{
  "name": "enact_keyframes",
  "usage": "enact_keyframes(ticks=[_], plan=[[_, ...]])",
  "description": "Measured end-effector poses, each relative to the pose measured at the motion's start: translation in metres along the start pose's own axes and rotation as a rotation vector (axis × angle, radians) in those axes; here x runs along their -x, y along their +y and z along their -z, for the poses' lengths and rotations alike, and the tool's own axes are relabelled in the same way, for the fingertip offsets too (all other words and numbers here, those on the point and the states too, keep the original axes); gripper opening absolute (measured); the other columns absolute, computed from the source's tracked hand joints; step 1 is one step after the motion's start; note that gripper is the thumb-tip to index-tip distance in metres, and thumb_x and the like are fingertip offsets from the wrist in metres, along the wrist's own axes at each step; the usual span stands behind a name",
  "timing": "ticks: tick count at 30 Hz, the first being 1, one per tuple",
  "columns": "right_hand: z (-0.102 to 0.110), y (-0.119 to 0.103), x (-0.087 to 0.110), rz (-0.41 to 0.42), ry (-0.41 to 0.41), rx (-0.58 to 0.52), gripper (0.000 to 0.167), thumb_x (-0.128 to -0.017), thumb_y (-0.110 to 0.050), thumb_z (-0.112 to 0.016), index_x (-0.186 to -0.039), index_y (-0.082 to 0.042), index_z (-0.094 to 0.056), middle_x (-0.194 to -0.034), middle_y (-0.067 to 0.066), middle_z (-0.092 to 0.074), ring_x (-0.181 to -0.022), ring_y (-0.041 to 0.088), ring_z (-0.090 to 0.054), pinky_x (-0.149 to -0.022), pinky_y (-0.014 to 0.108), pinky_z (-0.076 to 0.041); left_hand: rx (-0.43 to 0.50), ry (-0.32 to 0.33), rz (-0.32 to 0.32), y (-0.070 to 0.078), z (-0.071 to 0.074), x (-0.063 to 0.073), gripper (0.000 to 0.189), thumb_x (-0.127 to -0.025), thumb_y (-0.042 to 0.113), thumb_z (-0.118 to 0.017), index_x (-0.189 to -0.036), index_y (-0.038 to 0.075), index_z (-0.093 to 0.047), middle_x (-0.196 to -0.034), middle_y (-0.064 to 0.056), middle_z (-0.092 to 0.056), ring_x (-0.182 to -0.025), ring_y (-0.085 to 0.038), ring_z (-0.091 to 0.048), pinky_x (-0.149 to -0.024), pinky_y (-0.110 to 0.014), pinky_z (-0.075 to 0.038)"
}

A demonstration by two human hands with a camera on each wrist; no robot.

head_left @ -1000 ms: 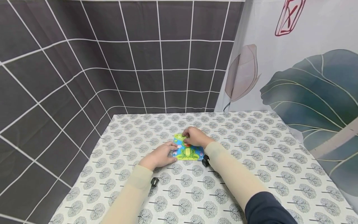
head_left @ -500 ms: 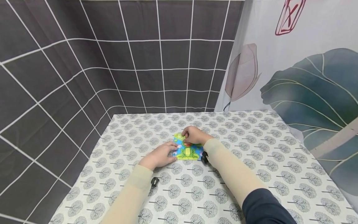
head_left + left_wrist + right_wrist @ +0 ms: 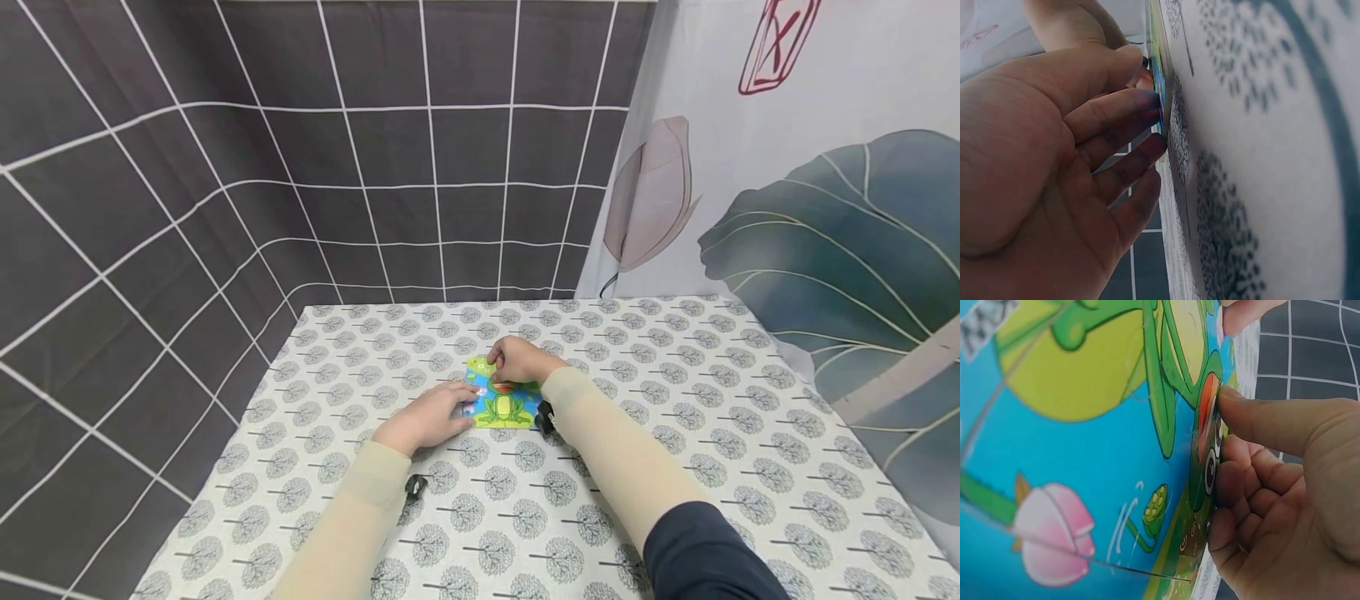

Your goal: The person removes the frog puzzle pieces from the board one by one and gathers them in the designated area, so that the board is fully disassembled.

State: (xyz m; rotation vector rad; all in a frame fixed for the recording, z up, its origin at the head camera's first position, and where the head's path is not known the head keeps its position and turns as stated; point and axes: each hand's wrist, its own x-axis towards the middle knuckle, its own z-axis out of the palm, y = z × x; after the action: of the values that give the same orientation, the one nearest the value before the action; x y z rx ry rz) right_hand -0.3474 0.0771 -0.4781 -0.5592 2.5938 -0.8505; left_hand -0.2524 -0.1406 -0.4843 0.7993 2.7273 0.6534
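A flat jigsaw puzzle [image 3: 504, 410] with a green frog on blue lies on the table, thin seams crossing its picture. At its left side, my left hand [image 3: 431, 414] touches the edge, thumb by the near corner and fingers loosely extended. Fingertips [image 3: 1159, 142] meet the puzzle's edge in the left wrist view. My right hand [image 3: 522, 364] is over the far part, fingers bent. In the right wrist view its thumb [image 3: 1254, 419] touches the frog's mouth, with curled fingertips along the head. I cannot tell whether this hand pinches a piece or only presses.
The table is covered by a white cloth [image 3: 495, 508] printed with grey trees. A dark curtain with white grid lines [image 3: 390, 150] hangs behind and to the left. On the right hangs a pale curtain [image 3: 847, 250] with large leaf prints.
My right wrist and forearm have shifted slightly left, fingertips staying at the frog's head. My left hand stays at the puzzle's left edge, almost unmoved.
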Motion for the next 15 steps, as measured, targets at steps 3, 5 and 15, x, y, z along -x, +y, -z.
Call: enact_keyframes(ticks=[3, 5, 15], plan=[[-0.0002, -0.0001, -0.0001, -0.005, -0.002, 0.004, 0.035, -0.093, -0.011, -0.08, -0.124, 0.0, -0.068, -0.085, 0.004, -0.06, -0.072, 0.014, -0.056, -0.071, 0.029, -0.052, 0.0, 0.002, -0.001, 0.0, -0.0004, -0.0002, 0.049, -0.104, 0.027, -0.066, -0.148, 0.008, -0.059, -0.161, -0.002, -0.048, -0.152, -0.027, -0.037, -0.126, -0.045, -0.029], [-0.0004, 0.0003, -0.0006, -0.01, -0.003, 0.01, 0.036, -0.093, -0.012, -0.08, -0.125, 0.0, -0.068, -0.085, 0.004, -0.06, -0.072, 0.014, -0.056, -0.072, 0.029, -0.052, 0.001, 0.002, -0.005, 0.0, -0.0006, -0.0001, 0.048, -0.104, 0.026, -0.065, -0.148, 0.008, -0.059, -0.161, -0.002, -0.048, -0.152, -0.027, -0.037, -0.126, -0.045, -0.029], [-0.0002, 0.0008, -0.0035, -0.034, 0.025, 0.001, 0.037, -0.087, -0.011, -0.084, -0.12, -0.002, -0.067, -0.098, 0.005, -0.06, -0.088, 0.018, -0.058, -0.084, 0.032, -0.055, -0.014, 0.003, -0.018, -0.0003, -0.0014, -0.0003, 0.049, -0.104, 0.025, -0.065, -0.149, 0.007, -0.058, -0.161, -0.003, -0.047, -0.152, -0.028, -0.037, -0.126, -0.047, -0.029]])
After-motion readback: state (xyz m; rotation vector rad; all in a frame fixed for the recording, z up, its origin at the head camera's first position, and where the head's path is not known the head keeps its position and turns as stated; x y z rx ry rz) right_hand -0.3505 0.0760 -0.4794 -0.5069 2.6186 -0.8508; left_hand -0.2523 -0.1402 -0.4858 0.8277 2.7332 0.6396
